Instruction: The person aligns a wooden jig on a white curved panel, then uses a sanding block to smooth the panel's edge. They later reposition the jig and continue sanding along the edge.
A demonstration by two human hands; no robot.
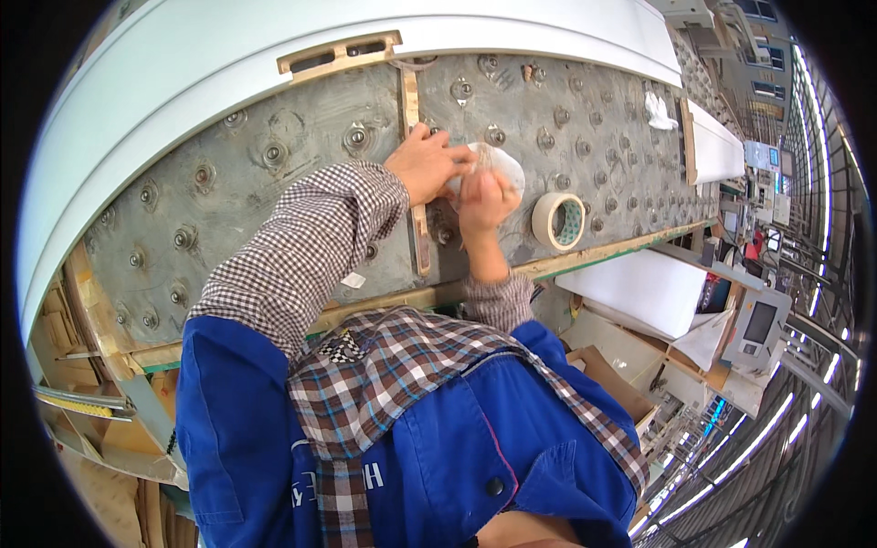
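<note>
Over the grey metal tabletop [384, 100], both hands meet at a pale, rounded, whitish thing [510, 168]; I cannot make out its exact kind. My right hand [487, 199] is closed on its near side, with the fingers curled in. From the left, my left hand [424, 166] reaches across with bent fingers, its fingertips pinching at the thing's left edge. Part of the thing is hidden behind my fingers. To the right of my right hand, a roll of cream masking tape [558, 221] rests on the tabletop.
A long white panel [183, 78] curves along the far side, with a slotted wooden piece [340, 57] against it. Ball rollers [274, 153] stud the tabletop. A narrow wooden strip [420, 239] lies near my left hand. Crumpled white material [659, 111] sits farther right, near another white panel [715, 144].
</note>
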